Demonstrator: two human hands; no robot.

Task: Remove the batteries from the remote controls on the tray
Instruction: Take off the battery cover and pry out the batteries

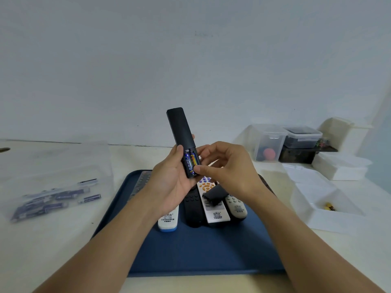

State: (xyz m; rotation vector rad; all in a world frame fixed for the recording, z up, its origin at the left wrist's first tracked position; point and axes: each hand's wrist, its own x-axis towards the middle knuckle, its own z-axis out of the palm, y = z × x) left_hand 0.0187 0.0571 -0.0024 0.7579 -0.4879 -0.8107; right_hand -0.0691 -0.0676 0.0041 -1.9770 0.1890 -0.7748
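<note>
Blue tray (pixel 190 256) in front of me holds a row of remotes at its far half: a white one with blue end (pixel 167 222), a black one (pixel 193 210), a white one with orange buttons (pixel 212 205), a grey one (pixel 237 208). A loose black cover (pixel 215 195) lies on the orange-buttoned remote. Near half of the tray is bare.

Left of the tray, a clear bag (pixel 55 197) holds many batteries. To the right, clear lidded boxes (pixel 268 144) and white trays (pixel 325 199); contents too small to tell.

My left hand (pixel 171 182) grips a black remote (pixel 183 140) above the tray, back facing me, long axis nearly upright, leaning slightly left. Its lower compartment is open, with two batteries (pixel 190 160) side by side. My right hand (pixel 224 166) has its thumb on the right battery's lower end, fingers curled.
</note>
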